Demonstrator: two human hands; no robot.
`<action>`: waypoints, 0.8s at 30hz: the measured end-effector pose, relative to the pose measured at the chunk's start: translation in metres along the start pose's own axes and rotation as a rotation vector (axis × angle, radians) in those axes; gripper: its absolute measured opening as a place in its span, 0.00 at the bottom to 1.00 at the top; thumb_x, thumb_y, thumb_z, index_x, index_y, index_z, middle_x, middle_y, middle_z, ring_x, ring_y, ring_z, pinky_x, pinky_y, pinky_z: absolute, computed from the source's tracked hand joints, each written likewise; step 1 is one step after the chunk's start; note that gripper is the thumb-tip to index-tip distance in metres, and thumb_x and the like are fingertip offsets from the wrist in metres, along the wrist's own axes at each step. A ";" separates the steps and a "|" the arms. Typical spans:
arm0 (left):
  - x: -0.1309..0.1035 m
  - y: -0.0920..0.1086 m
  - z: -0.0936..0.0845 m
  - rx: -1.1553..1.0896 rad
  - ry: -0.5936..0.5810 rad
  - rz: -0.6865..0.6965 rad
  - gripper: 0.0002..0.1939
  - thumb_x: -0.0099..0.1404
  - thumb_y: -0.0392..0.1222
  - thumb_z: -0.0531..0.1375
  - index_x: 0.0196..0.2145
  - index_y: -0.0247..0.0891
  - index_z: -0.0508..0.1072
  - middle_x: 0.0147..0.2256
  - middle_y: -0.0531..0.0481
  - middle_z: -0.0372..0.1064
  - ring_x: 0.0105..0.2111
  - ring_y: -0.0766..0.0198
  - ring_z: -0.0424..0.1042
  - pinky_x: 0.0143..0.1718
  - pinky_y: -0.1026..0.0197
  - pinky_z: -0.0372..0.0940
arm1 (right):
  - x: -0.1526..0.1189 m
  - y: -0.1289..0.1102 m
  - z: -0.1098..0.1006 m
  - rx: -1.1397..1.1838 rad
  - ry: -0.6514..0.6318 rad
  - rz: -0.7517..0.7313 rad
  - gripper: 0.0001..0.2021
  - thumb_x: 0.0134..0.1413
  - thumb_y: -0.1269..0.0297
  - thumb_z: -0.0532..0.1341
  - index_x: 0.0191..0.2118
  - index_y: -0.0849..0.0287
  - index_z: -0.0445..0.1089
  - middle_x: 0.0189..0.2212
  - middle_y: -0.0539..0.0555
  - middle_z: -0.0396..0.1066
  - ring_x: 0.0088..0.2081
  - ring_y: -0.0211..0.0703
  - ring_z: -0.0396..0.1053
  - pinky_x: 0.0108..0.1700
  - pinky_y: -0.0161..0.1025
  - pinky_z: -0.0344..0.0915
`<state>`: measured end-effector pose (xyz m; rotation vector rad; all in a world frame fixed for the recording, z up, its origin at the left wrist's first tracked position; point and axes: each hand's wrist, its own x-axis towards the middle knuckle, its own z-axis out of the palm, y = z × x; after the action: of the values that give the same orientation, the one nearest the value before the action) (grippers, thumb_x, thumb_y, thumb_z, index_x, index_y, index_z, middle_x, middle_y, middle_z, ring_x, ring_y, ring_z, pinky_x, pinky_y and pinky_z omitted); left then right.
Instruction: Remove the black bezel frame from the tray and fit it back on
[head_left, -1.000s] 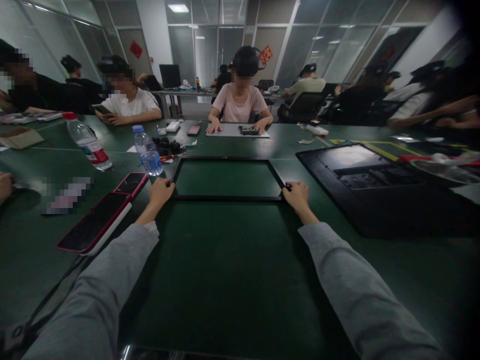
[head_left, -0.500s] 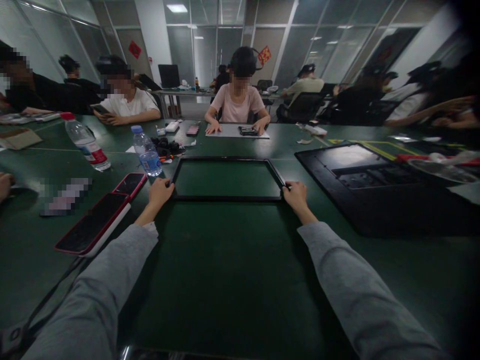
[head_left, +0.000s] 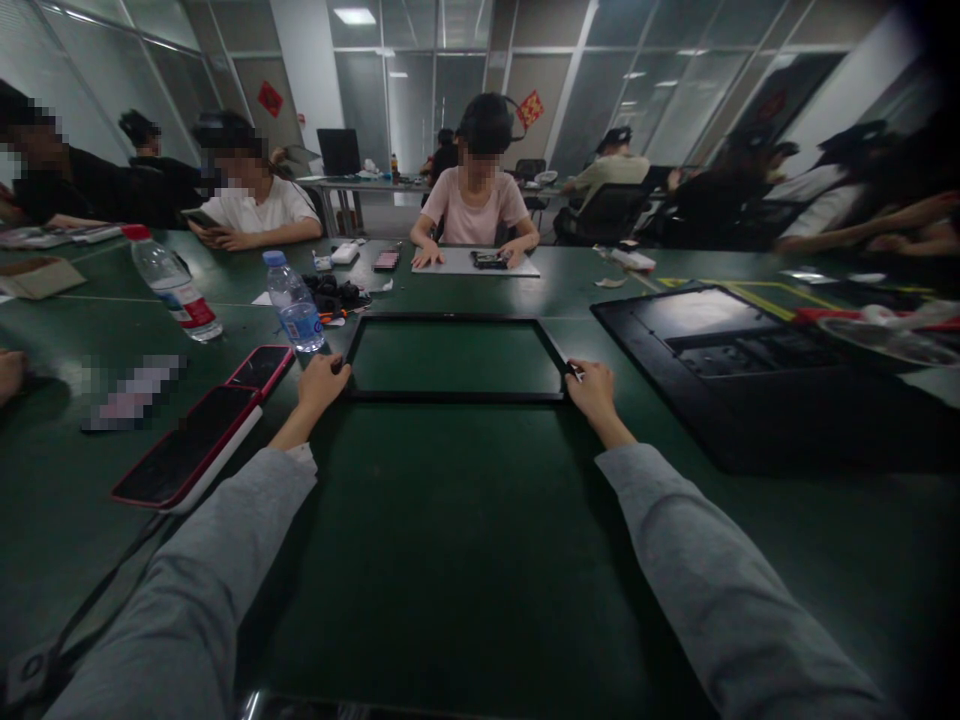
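A thin black rectangular frame point(head_left: 457, 397), like a screen bezel, lies on or just above the green table point(head_left: 465, 560); I cannot tell whether it touches. Through its middle the green surface shows. My left hand point(head_left: 321, 385) is closed on the frame's left side, near the front corner. On the opposite side my right hand point(head_left: 592, 388) grips the right edge, with fingers curled round it. Just beyond my left hand stands a clear water bottle with a blue cap point(head_left: 294, 305).
Left of my arm lie pink-edged phones point(head_left: 191, 440), with a red-capped bottle point(head_left: 176, 285) behind. A large black panel point(head_left: 750, 390) lies to the right, a metal bowl point(head_left: 885, 340) beside it. Across the table a person point(head_left: 476, 200) works over a grey board point(head_left: 450, 262).
Hardly anything differs. Both hands keep their hold on the black frame, which stays in place; the fingers of my right hand have shifted very slightly.
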<state>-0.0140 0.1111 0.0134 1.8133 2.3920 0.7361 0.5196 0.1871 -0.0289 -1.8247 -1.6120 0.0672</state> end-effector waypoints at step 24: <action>0.003 0.000 0.004 -0.102 -0.061 0.132 0.30 0.70 0.44 0.58 0.66 0.32 0.68 0.62 0.36 0.69 0.63 0.48 0.67 0.64 0.49 0.60 | -0.001 -0.004 -0.003 0.140 0.020 0.023 0.29 0.52 0.66 0.57 0.60 0.67 0.70 0.47 0.66 0.75 0.51 0.56 0.71 0.59 0.54 0.65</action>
<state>-0.0141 0.1154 0.0110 1.9367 2.1727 0.7869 0.5172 0.1853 -0.0246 -1.7317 -1.5329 0.1672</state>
